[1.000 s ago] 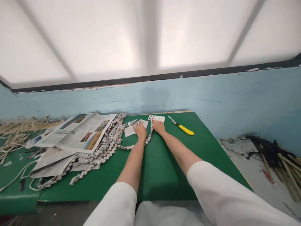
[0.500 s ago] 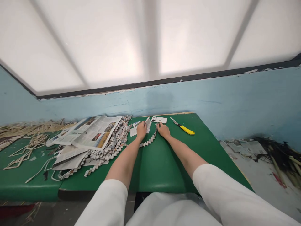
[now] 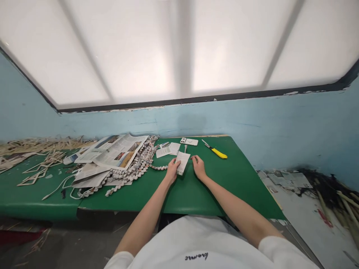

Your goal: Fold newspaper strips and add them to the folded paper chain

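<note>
My left hand [image 3: 172,171] grips a small rectangular piece of printed paper [image 3: 183,161] above the green table. To its right is my right hand [image 3: 198,167], fingers curled close together near the paper but apart from it; whether anything small is between them is hidden. A chain of folded paper [image 3: 159,167] runs from the big pile towards my left hand, and its far end shows just behind the held paper. Behind my left hand lie a few cut paper pieces [image 3: 163,151]. A white phone [image 3: 189,142] rests near the table's back edge.
A yellow-handled knife [image 3: 219,153] lies at the right of the green table [image 3: 235,183]. Newspapers [image 3: 112,153] cover part of a pile of folded paper chains [image 3: 143,160] on the left, beside a white cable [image 3: 56,189] and thin wooden strips [image 3: 42,171]. A wall stands behind.
My left hand has lifted a paper piece from the others and brought it nearer to me. My right hand has let go of the chain and moved nearer to me. The view has shifted slightly.
</note>
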`<act>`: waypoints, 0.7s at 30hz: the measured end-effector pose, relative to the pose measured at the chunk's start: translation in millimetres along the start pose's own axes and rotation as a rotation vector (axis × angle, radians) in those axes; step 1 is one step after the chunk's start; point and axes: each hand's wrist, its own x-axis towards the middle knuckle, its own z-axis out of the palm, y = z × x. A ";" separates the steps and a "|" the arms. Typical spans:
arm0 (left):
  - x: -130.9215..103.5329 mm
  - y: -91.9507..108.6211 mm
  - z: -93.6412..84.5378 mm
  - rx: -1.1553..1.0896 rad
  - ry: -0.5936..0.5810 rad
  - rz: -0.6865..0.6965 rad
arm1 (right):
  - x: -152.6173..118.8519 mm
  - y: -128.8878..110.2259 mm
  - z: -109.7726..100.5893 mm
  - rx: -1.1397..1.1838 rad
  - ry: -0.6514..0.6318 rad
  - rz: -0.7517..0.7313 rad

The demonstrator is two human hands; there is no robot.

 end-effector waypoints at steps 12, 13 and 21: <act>-52.2 -17.7 -27.9 0.281 -0.243 0.074 | -80.0 -22.3 -39.3 -0.376 -0.200 -0.642; -54.0 -18.4 -27.1 0.352 -0.225 0.153 | -81.2 -23.7 -40.9 -0.378 -0.182 -0.630; -74.8 -16.9 -23.7 0.843 -0.330 0.558 | -73.1 -14.7 -36.7 -0.272 -0.253 -0.433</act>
